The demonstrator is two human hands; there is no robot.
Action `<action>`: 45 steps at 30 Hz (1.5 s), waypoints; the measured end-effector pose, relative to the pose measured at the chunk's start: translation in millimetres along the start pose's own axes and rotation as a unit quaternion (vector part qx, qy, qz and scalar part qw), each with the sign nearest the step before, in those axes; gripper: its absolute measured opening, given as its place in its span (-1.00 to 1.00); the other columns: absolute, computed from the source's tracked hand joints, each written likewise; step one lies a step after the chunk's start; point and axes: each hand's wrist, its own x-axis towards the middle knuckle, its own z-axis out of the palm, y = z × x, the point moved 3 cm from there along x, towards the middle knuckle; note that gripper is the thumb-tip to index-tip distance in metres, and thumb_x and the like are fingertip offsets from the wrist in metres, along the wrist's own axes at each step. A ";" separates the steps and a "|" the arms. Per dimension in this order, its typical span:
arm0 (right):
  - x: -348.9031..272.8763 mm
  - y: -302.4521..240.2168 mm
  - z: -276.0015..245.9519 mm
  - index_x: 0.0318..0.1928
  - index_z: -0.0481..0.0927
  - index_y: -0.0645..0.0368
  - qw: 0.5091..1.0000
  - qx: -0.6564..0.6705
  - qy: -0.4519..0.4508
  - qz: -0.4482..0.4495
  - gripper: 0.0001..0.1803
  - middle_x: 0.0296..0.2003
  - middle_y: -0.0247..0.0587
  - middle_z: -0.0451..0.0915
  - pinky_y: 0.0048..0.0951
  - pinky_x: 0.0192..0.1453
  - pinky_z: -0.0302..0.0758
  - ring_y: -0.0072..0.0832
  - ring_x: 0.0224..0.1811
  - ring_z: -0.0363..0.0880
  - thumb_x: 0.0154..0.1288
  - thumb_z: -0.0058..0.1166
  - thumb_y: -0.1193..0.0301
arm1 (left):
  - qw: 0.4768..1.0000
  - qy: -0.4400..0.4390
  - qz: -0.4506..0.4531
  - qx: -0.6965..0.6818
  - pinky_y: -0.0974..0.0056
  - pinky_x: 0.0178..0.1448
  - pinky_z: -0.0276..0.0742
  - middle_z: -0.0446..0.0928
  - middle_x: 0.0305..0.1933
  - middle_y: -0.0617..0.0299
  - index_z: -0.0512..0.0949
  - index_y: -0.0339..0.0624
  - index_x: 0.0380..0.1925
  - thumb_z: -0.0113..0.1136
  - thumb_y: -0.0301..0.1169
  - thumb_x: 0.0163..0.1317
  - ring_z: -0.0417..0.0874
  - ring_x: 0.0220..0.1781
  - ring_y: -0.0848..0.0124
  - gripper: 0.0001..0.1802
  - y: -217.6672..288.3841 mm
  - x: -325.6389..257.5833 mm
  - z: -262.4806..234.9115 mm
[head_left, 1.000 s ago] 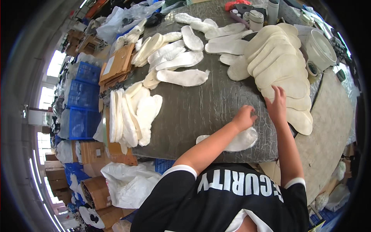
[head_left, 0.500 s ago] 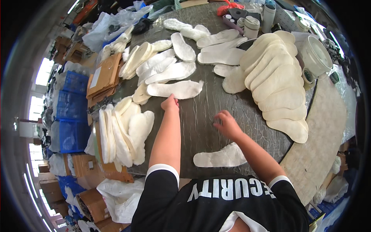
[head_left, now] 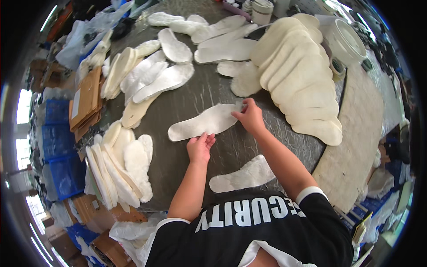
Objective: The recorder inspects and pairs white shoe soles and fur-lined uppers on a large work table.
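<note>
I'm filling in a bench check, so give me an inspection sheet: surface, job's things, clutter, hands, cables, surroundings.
Surface: dark tabletop, its covering creased.
Job's things: white insole at the hands; near insole by the table's near edge; cream insoles overlapping in a row at right; insole pile at left.
Clutter: white bucket at far right; brown cardboard stack at left.
Hands: left hand touches the white insole's near edge; right hand is at its right end; firmness of grip unclear.
Cables: nothing seen.
Surroundings: blue crates at left; cardboard box at lower left.
</note>
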 end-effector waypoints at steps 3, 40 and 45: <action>11.8 27.4 13.0 -0.17 0.49 0.36 0.989 0.121 -0.074 0.053 -0.70 -0.45 -0.08 0.60 -0.40 -0.32 0.54 -0.35 -0.44 0.61 0.07 0.16 0.49 | 1.000 0.002 0.003 0.019 0.23 -0.17 0.67 0.53 -0.26 0.05 0.40 -0.41 -0.27 0.06 -0.56 0.29 0.67 -0.22 0.23 -0.89 -0.3 -0.3 -5.5; -20.6 54.0 -17.1 -0.21 0.53 0.24 0.942 0.265 -0.134 0.157 -0.79 -0.50 -0.38 0.53 -0.59 -0.54 0.41 -0.64 -0.56 0.48 0.13 0.22 0.50 | 0.453 -0.227 0.561 0.655 0.12 0.13 0.26 0.47 0.07 0.32 0.64 0.20 -0.09 0.09 -0.49 -0.01 0.40 0.04 0.28 -0.55 -30.8 -25.8 83.8; -15.3 64.7 -12.2 -0.14 0.50 0.28 0.978 0.165 -0.091 0.086 -0.73 -0.52 -0.36 0.52 -0.58 -0.56 0.41 -0.66 -0.56 0.48 0.11 0.17 0.56 | 0.454 -0.237 0.554 0.656 0.11 0.17 0.24 0.46 0.11 0.30 0.66 0.20 -0.13 0.10 -0.49 0.00 0.38 0.07 0.26 -0.58 -31.0 -28.3 86.6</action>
